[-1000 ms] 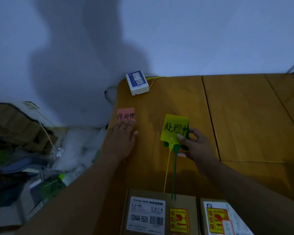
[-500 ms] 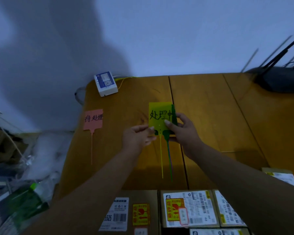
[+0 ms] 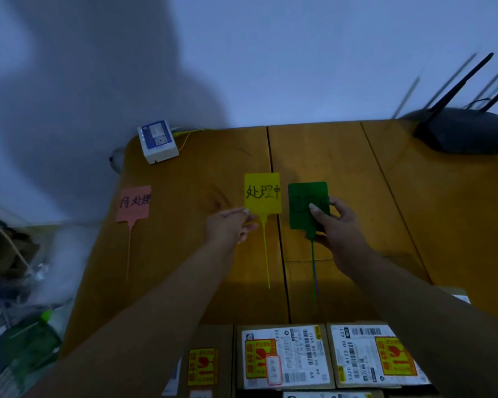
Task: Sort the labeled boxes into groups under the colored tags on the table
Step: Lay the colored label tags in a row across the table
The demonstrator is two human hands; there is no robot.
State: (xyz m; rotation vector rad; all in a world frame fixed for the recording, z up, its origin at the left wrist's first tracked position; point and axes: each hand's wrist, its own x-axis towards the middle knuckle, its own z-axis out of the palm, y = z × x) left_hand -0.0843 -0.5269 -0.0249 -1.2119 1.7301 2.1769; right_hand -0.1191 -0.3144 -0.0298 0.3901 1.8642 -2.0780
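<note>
Three coloured tags with handwritten characters and long thin tails sit on the wooden table [image 3: 342, 156]. The pink tag [image 3: 133, 203] lies alone at the left edge. My left hand [image 3: 227, 228] pinches the lower left corner of the yellow tag [image 3: 261, 193] in the middle. My right hand [image 3: 332, 225] grips the green tag [image 3: 306, 205], thumb on its face, just right of the yellow one. Several cardboard boxes with white shipping labels and yellow-red stickers [image 3: 285, 356] line the near edge below my arms.
A small white and blue device [image 3: 157, 140] with a yellow wire sits at the table's far left corner. A black router with antennas [image 3: 461, 132] stands at the far right. Clutter and a green-capped bottle [image 3: 38, 337] lie on the floor to the left.
The yellow and green tags, held stacked together before, are now apart side by side. My left hand left the pink tag and took the yellow one; my right keeps the green.
</note>
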